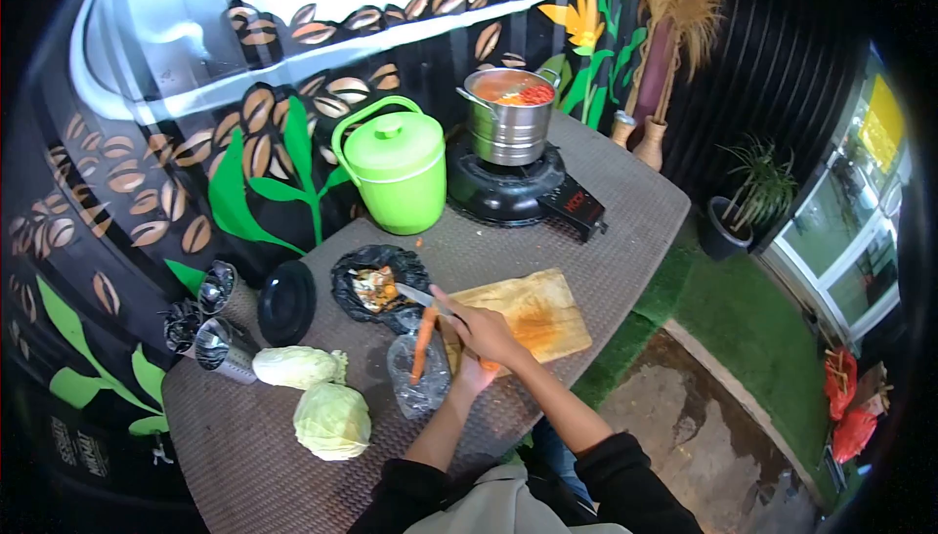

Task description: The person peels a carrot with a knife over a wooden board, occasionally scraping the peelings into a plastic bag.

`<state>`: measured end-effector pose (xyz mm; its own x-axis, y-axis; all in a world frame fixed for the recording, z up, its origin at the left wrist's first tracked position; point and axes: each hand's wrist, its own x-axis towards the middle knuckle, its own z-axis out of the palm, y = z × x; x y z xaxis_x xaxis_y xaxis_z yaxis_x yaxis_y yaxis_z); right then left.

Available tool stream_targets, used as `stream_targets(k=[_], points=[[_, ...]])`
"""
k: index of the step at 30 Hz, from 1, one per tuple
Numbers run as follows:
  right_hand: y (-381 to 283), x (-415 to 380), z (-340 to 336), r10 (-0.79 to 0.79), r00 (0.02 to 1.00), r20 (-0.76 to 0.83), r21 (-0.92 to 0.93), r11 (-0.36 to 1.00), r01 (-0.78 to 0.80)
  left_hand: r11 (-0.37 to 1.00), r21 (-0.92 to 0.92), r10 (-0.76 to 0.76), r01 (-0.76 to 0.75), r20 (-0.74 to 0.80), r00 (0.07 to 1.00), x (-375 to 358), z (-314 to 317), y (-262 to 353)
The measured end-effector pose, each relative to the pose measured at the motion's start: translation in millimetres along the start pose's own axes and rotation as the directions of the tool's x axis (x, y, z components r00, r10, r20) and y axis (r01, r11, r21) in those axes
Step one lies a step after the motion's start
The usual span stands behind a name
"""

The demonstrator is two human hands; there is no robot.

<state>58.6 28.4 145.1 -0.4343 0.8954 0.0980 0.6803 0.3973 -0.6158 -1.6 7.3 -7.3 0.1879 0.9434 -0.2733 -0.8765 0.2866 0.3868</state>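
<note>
My right hand [484,332] is closed on the handle of a knife [422,297], its blade pointing left over a black plastic bag [344,270] with peelings in it. Below it, my left hand [473,378] is closed around a carrot [489,365], whose orange end shows by the palm; my right hand and forearm partly cover it. Both hands are over the left edge of a wooden cutting board [547,304], which has orange stains. Another carrot [422,346] lies on a clear plastic bag [410,392] just left of my hands.
Left on the table stand a cabbage [332,422], a napa cabbage [296,366], metal holders [225,350] and a black lid [287,301]. At the back are a green lidded bucket [401,177] and a steel pot [506,128] of red and orange food on a portable stove [503,192].
</note>
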Motion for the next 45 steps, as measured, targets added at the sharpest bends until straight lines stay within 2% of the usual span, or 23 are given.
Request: stream_targets(k=[1,2,3,4,5,6,10,15,18,20,21,23,24,25,26,27,29,33,35,39,41,43,45], points=[[-6,20,15,-0.174,0.984,-0.035,0.108,0.978,0.177,1.000,0.006,0.022,-0.022,-0.004,1.000,4,-12,-2],[-11,39,29,-0.337,0.937,-0.087,0.205,0.915,0.348,0.998,0.055,-0.043,0.038,0.101,0.994,8,-20,-1],[-17,55,40,-0.356,0.931,-0.086,0.209,0.907,0.366,0.989,0.111,-0.114,0.093,0.202,0.973,11,-23,0],[-22,71,50,-0.444,0.889,-0.114,0.111,0.883,0.456,0.991,0.114,-0.096,0.074,0.201,0.975,13,-20,2],[-27,85,59,-0.530,0.838,-0.133,0.010,0.844,0.536,0.983,0.035,-0.184,0.181,0.120,0.976,14,-16,1],[-32,97,70,-0.498,0.859,-0.120,0.018,0.864,0.504,0.959,-0.055,-0.277,0.279,0.047,0.960,13,-11,3],[-42,118,80,-0.393,0.919,-0.038,0.093,0.914,0.394,0.965,-0.009,-0.263,0.263,0.027,0.964,6,0,6],[-34,127,83,-0.404,0.913,0.049,0.069,0.914,0.400,0.986,0.052,-0.161,0.160,0.031,0.986,17,-24,-6],[-20,134,92,-0.310,0.951,0.023,0.118,0.945,0.305,0.989,0.015,-0.147,0.146,0.098,0.984,31,-61,-19],[-20,138,85,-0.155,0.974,0.163,0.044,0.988,0.150,0.986,-0.036,-0.155,0.163,0.164,0.974,34,-67,-17],[-19,138,84,-0.163,0.973,0.166,0.042,0.987,0.158,0.985,-0.046,-0.155,0.167,0.186,0.970,28,-60,-12],[-14,139,85,-0.265,0.963,0.039,0.017,0.964,0.265,0.985,-0.057,-0.147,0.162,0.209,0.967,14,-32,-4],[-14,139,80,-0.272,0.962,0.041,0.016,0.962,0.271,0.987,-0.056,-0.150,0.152,0.032,0.988,4,-10,1],[-14,140,73,-0.308,0.941,0.136,-0.013,0.950,0.313,0.988,-0.055,-0.149,0.143,-0.145,0.978,2,-2,3],[-15,140,68,-0.338,0.912,0.231,-0.039,0.934,0.356,0.989,-0.055,-0.143,0.137,-0.143,0.979,0,1,5],[-15,140,68,-0.344,0.910,0.231,-0.041,0.931,0.362,0.992,-0.037,-0.127,0.124,-0.100,0.987,-1,3,5],[-13,139,69,-0.454,0.875,0.167,0.002,0.888,0.461,0.994,-0.019,-0.107,0.106,-0.055,0.993,-2,5,6],[-16,137,66,-0.438,0.894,0.094,0.057,0.899,0.435,0.995,-0.006,-0.103,0.103,-0.037,0.994,-6,7,6],[-22,132,58,-0.280,0.947,0.154,-0.024,0.958,0.287,0.994,-0.023,-0.106,0.106,-0.006,0.994,-3,1,4],[-15,118,47,-0.231,0.970,0.069,-0.041,0.971,0.234,0.995,-0.024,-0.093,0.092,-0.029,0.995,1,1,3],[-10,107,34,-0.156,0.986,0.065,0.048,0.987,0.153,0.995,-0.033,-0.095,0.094,-0.002,0.996,2,0,1],[10,91,24,-0.163,0.986,0.024,0.081,0.984,0.160,0.991,-0.052,-0.127,0.126,-0.012,0.992,3,0,3],[29,66,8,-0.282,0.931,-0.231,0.221,0.917,0.332,0.983,-0.084,-0.154,0.160,0.074,0.985,4,2,4]])
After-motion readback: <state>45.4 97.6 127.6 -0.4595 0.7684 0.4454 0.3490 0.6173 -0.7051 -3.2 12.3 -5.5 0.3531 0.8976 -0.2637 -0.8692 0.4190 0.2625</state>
